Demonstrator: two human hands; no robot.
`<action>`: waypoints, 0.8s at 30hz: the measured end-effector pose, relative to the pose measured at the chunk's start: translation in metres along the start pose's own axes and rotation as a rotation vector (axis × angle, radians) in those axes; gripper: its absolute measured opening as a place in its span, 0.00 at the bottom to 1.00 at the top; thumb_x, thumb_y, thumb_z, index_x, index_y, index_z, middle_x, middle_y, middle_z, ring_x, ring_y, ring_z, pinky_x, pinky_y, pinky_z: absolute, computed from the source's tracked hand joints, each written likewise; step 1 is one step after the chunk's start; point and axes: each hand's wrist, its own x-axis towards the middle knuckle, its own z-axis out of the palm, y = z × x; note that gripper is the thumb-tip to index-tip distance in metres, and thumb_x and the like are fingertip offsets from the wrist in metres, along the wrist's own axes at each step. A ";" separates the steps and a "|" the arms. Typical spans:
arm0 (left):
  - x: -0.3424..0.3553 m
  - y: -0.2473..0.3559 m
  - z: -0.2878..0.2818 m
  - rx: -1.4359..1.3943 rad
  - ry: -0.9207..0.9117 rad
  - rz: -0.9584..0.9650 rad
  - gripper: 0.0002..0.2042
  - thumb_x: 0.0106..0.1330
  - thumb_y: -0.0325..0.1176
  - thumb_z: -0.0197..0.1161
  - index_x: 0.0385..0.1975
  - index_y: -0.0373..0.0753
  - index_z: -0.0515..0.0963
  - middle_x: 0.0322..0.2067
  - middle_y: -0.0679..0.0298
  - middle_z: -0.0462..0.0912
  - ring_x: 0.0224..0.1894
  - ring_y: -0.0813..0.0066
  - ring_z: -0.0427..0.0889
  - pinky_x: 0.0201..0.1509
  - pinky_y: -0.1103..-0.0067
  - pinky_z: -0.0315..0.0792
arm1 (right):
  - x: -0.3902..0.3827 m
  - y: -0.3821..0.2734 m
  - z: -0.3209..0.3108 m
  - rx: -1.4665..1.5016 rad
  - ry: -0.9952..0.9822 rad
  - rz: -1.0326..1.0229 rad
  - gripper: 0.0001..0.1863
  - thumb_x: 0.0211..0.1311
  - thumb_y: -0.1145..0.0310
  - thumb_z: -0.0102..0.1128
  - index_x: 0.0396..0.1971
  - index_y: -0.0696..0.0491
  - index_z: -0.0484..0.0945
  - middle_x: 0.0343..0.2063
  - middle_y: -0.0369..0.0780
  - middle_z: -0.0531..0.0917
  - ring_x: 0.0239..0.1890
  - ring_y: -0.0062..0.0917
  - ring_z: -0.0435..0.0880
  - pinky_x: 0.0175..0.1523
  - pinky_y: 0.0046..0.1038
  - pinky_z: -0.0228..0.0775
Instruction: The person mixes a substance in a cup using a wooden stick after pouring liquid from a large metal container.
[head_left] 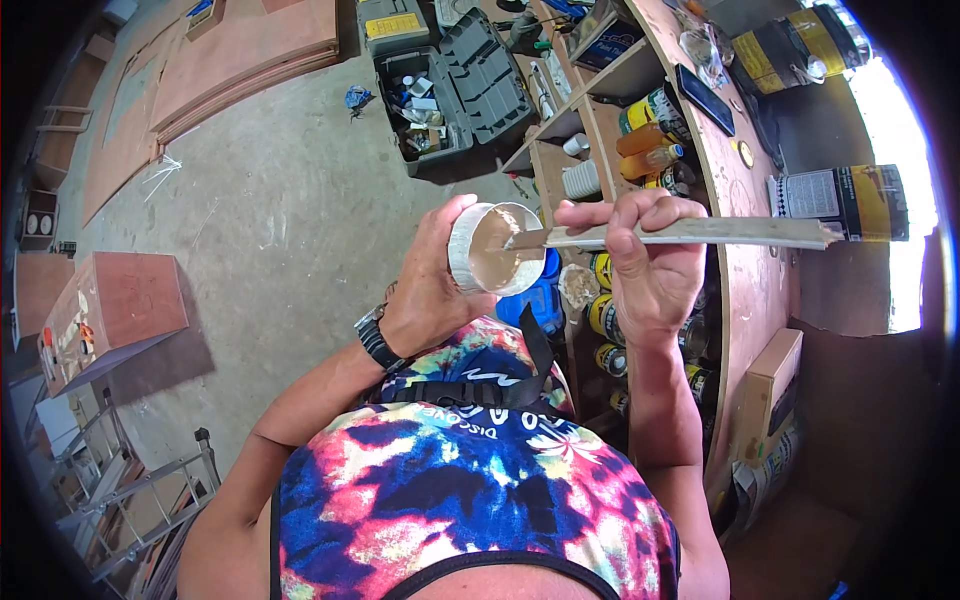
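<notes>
In front of my chest, my left hand [432,262] is wrapped round a white round cup [462,250], tilted so that its mouth shows. Tan, creamy stuff [490,255] lies inside and smears the inner wall. My right hand [655,255] grips a long flat wooden stick [725,232] with thumb and fingers. The stick lies nearly level, its tan-coated left end reaching into the cup's mouth, and its rough end pointing right over the bench. How deep the tip goes into the stuff is hard to tell.
A wooden bench [740,190] with shelves of cans and bottles runs along my right. On it lie a phone [705,100] and a large can [865,203]. An opened grey toolbox [430,120] stands ahead on the concrete floor. Left are a wooden box [130,300] and a ladder [150,500].
</notes>
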 end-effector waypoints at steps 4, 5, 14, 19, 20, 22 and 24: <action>-0.001 0.006 -0.001 0.041 -0.037 -0.033 0.54 0.41 0.17 0.80 0.73 0.41 0.58 0.64 0.62 0.68 0.68 0.68 0.70 0.72 0.71 0.67 | 0.002 0.015 -0.002 0.008 -0.025 -0.009 0.16 0.67 0.81 0.65 0.45 0.52 0.66 0.37 0.39 0.75 0.42 0.30 0.85 0.57 0.51 0.83; -0.002 0.005 -0.001 0.018 -0.027 -0.047 0.54 0.41 0.17 0.80 0.73 0.41 0.58 0.64 0.62 0.68 0.68 0.68 0.69 0.72 0.70 0.67 | 0.000 0.017 0.000 -0.026 0.027 -0.004 0.16 0.67 0.79 0.66 0.46 0.54 0.66 0.37 0.40 0.75 0.40 0.29 0.87 0.52 0.43 0.86; -0.002 -0.010 0.002 -0.076 -0.004 -0.012 0.51 0.41 0.22 0.78 0.71 0.39 0.59 0.61 0.52 0.69 0.65 0.52 0.70 0.70 0.65 0.65 | 0.001 -0.011 0.018 -0.131 0.086 0.072 0.15 0.69 0.76 0.65 0.45 0.57 0.65 0.35 0.43 0.80 0.39 0.34 0.90 0.44 0.30 0.85; 0.001 -0.003 0.000 -0.048 -0.029 -0.010 0.49 0.43 0.24 0.77 0.71 0.39 0.59 0.61 0.52 0.69 0.65 0.53 0.71 0.70 0.65 0.66 | 0.009 -0.011 0.005 -0.223 0.028 -0.063 0.14 0.71 0.74 0.63 0.46 0.56 0.66 0.35 0.45 0.83 0.38 0.36 0.90 0.44 0.31 0.85; 0.001 -0.005 -0.001 -0.050 -0.038 -0.027 0.50 0.44 0.23 0.78 0.72 0.39 0.58 0.63 0.55 0.68 0.66 0.58 0.70 0.71 0.66 0.66 | 0.009 -0.012 0.003 -0.252 0.024 -0.074 0.14 0.71 0.74 0.63 0.46 0.56 0.66 0.35 0.46 0.83 0.38 0.37 0.91 0.44 0.31 0.84; 0.000 -0.008 -0.002 -0.055 -0.053 -0.061 0.52 0.46 0.21 0.79 0.74 0.40 0.56 0.66 0.62 0.67 0.69 0.69 0.68 0.73 0.70 0.65 | 0.003 -0.015 0.002 -0.217 0.098 -0.047 0.11 0.73 0.74 0.61 0.44 0.57 0.67 0.34 0.44 0.83 0.38 0.37 0.91 0.44 0.32 0.84; 0.000 -0.010 -0.001 -0.086 -0.043 -0.089 0.52 0.46 0.21 0.79 0.74 0.40 0.56 0.66 0.61 0.67 0.69 0.69 0.69 0.73 0.70 0.65 | -0.004 -0.018 -0.005 -0.264 0.112 -0.019 0.09 0.74 0.74 0.59 0.43 0.58 0.67 0.34 0.44 0.83 0.38 0.37 0.91 0.43 0.32 0.84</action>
